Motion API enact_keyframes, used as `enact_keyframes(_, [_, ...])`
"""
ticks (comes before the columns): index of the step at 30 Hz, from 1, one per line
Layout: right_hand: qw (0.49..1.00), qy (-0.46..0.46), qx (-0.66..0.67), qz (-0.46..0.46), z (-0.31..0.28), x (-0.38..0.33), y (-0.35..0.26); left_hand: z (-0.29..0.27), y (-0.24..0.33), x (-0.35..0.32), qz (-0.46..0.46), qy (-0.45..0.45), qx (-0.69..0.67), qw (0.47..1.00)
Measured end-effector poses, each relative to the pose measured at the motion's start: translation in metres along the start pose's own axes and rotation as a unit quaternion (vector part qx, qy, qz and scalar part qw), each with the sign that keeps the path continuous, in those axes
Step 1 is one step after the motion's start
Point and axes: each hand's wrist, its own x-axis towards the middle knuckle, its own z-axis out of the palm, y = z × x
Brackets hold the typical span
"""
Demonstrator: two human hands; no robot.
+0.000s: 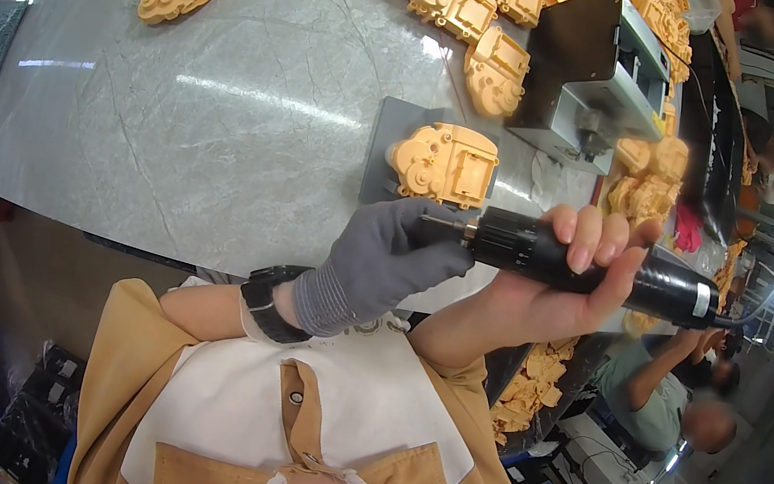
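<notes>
Fingers of the bare right hand (569, 276) wrap closed round the black cylindrical electric screwdriver (586, 264), which lies nearly level above the near edge of the table, its cable end pointing to the person's right. The left hand (384, 262), in a grey knitted glove, is pinched shut about the thin metal bit (441, 221) at the tool's front; whether a screw sits between those fingertips I cannot tell.

Just beyond the bit, a tan moulded plastic housing (445, 163) with round bosses and a square recess rests on a dark grey flat mat (385, 140). More tan housings (450, 1) lie scattered along the far side of the pale grey marbled tabletop (205, 112), and a black and grey box-shaped machine (591, 72) stands to the right of the mat.

Glove fabric so close to the bit looks to me like the main hazard: should the tool spin now, the knit could snag and wind in. The screwdriver's barrel is smooth and dark, with a ribbed collar near the bit and a white band near the cable end.
</notes>
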Motion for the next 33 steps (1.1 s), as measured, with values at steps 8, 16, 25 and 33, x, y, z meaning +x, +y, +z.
enact_keyframes(8, [0.995,-0.018,-0.041,-0.086,-0.004,-0.003,-0.016,-0.017,0.002,0.003,-0.019,-0.028,0.075,0.997])
enact_keyframes(16, [0.940,0.036,-0.225,-0.253,-0.035,0.015,-0.059,0.064,0.086,0.124,0.529,-0.083,0.568,0.625])
enact_keyframes(25, [0.937,0.053,-0.244,-0.243,-0.062,0.043,-0.054,0.108,0.079,0.209,0.432,-0.015,0.803,0.411])
enact_keyframes(33, [0.867,0.021,-0.354,-0.351,-0.067,0.116,-0.022,0.013,0.071,0.106,0.429,-0.085,0.664,0.607])
